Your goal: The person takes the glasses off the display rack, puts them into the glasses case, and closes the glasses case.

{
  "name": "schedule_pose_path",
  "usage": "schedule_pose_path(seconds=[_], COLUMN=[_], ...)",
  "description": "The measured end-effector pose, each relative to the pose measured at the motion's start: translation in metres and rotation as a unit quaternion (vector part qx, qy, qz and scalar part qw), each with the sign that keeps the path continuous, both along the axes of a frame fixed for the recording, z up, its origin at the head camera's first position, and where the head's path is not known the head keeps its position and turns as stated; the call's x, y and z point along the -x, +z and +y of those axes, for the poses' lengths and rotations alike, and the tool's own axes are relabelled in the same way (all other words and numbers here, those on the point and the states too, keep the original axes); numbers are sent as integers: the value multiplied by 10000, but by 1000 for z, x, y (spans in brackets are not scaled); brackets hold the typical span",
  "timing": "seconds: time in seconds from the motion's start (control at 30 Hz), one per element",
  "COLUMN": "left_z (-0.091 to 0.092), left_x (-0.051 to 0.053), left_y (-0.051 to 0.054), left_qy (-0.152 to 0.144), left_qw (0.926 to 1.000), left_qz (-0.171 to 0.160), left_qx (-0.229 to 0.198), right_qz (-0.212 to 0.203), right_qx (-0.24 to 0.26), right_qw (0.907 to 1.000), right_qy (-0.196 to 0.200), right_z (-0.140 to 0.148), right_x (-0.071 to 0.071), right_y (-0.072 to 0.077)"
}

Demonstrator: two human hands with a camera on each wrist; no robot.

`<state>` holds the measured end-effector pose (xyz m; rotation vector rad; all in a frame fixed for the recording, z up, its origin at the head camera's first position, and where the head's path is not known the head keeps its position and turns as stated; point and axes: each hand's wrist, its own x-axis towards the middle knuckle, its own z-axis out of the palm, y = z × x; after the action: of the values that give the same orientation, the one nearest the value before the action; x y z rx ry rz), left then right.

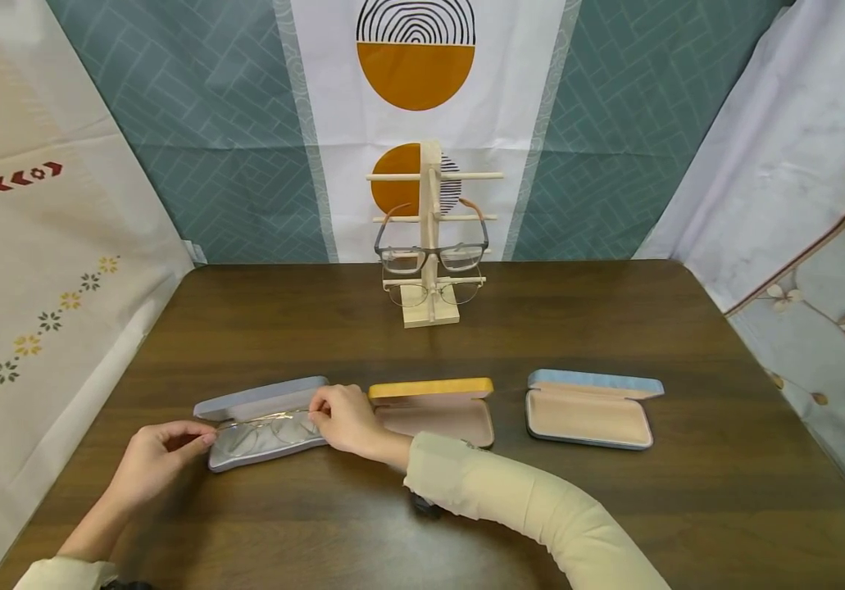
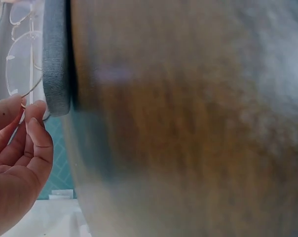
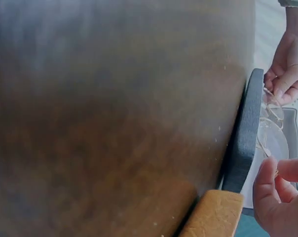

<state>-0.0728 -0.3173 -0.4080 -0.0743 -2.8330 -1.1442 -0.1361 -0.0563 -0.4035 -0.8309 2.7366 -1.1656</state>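
A pair of thin gold wire-rimmed glasses lies in or just over the open grey-blue glasses case at the left of the table. My left hand pinches one end of the glasses between thumb and fingers. At the other end, my right hand pinches them too, beside the yellow case. In the left wrist view, the left hand holds a thin wire part at the case's end. The right wrist view has the right hand gripping the near end. Whether the glasses touch the case lining, I cannot tell.
A yellow glasses case stands open in the middle, partly behind the right arm. Further right is an open light-blue case. At the back, a wooden display stand carries dark-framed glasses and wire-rimmed glasses. Fabric hangs around the table.
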Motion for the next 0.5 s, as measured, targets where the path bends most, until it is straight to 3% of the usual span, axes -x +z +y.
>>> schedule_pose_path(seconds=[0.27, 0.5], left_z=[0, 4], left_x=[5, 3], left_y=[-3, -2], left_qy=[-34, 75], left_qw=[9997, 9992], left_qz=[-214, -384], left_qx=[61, 7], right_qz=[95, 50], right_qx=[-321, -750], right_qw=[9994, 9971], right_qy=[-82, 98], right_z=[-1, 3], right_x=[1, -4], right_y=[-5, -4])
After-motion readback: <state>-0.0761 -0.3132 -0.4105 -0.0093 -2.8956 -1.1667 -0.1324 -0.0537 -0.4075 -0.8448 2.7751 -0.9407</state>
